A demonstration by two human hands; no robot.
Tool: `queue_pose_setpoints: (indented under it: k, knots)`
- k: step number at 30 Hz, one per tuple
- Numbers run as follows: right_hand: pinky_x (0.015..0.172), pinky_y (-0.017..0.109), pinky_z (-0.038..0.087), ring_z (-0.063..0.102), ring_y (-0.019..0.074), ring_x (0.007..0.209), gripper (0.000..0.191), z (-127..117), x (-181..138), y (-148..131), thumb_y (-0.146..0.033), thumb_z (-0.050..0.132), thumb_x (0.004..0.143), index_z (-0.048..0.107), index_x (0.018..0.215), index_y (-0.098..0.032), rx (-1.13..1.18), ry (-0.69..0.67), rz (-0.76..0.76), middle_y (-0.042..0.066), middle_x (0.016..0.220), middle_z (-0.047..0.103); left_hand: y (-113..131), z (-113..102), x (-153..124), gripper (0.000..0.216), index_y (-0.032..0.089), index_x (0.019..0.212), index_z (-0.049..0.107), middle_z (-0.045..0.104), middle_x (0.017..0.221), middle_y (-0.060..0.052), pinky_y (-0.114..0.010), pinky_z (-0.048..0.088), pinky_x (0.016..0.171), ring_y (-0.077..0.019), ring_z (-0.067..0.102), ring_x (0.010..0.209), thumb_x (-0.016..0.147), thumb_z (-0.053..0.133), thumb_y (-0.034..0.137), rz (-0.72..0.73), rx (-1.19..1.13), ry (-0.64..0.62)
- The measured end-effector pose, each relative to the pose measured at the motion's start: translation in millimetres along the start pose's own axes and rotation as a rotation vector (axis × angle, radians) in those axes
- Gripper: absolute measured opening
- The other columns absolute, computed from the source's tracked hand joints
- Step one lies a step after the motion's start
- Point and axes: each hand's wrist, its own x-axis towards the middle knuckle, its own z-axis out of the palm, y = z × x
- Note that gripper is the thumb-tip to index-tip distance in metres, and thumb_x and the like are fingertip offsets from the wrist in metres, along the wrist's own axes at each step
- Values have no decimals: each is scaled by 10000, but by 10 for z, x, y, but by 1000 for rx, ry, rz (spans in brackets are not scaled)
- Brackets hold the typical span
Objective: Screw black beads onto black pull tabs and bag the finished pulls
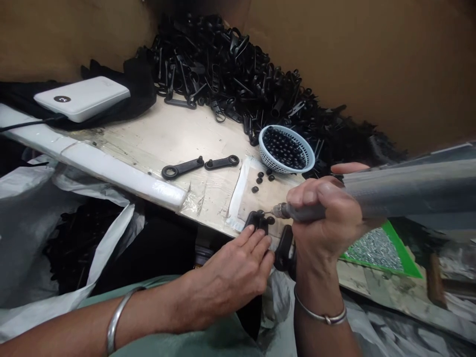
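Note:
My right hand (323, 210) is wrapped round a grey inline power screwdriver (386, 191). Its bit points left, at a small black knob (261, 212) on a black plastic part (253, 219) by the table edge. The fingers of my left hand (238, 270) press together on that part and a similar one beside it. Another black knob (271, 220) sits close to the bit; whether the bit touches either knob I cannot tell. Several loose knobs (259, 180) lie just beyond. Farther left are two black crank-shaped arms (182, 167) (222, 162), each with a ring end.
A pale blue basket (311, 161) holds black knobs. Behind it rises a large heap of black plastic parts (223, 64). At right, a green tray (411, 265) contains screws. A white power bank (84, 96) with a cable and a white foam strip (122, 176) lie left.

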Motion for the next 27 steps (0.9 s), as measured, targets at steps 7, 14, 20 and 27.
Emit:
queue_pose_setpoints:
  k: [7,14,20,27]
  knots:
    - [368,243,370,421,98,363,124,43,25,40,-98,589,590,512,582,-195,-16,-22,77,-71,441,474,-7,-15,6,391,24,1265,538,541,1337,-197,-470,307,1130,-317,490,1274,916,387,117,17,21,-38]
    - [382,274,396,449,124,365,211,25,31,124,-69,601,645,575,806,-204,-61,-66,30,-86,475,505,-22,-68,20,414,0,1278,518,506,1363,-227,-486,273,1143,-331,478,1282,911,384,138,33,21,-58]
    - [371,282,400,471,137,367,166,45,-3,174,-98,604,696,591,803,-224,-103,-64,31,-83,490,514,-11,-86,10,426,-10,1297,496,489,1381,-227,-481,280,1146,-334,454,1305,924,355,138,17,12,-72]
    - [342,244,382,450,117,347,150,46,-5,183,-95,578,666,561,742,-225,-86,-158,63,-96,452,488,-5,21,-22,453,-5,1324,464,468,1403,-227,-505,257,1157,-349,433,1319,919,401,187,27,4,-67]
